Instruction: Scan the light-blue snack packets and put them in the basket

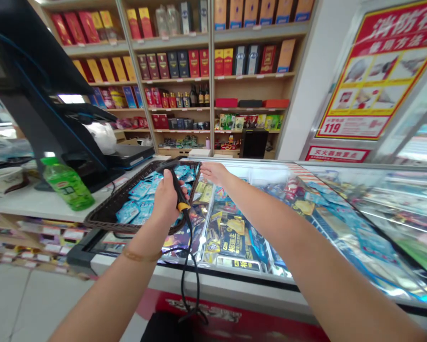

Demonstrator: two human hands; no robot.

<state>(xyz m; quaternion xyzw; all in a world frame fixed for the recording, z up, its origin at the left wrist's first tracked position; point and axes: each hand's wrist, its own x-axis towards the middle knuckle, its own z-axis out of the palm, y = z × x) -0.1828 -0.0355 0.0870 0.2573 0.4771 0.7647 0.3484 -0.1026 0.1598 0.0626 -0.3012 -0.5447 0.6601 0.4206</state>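
Note:
A black handheld barcode scanner (179, 190) with a yellow band is in my left hand (166, 197), whose fingers wrap round its handle. Its black cable hangs down in loops over the front of a glass-topped freezer (195, 271). Below and around the scanner lies a dark woven basket (102, 219) filled with small blue-and-white packets (139, 190). My right hand (214, 172) is at the basket's far right corner, fingers stretched out to the left. Whether its fingertips touch the rim or a packet, I cannot make out.
Packaged frozen goods (231, 232) show through the freezer's glass. On the left counter stand a tilted green drink bottle (68, 183), a black checkout screen (31, 71) and a flat black device (130, 154). Shelves of boxes (178, 64) line the back wall; a red poster (381, 71) hangs right.

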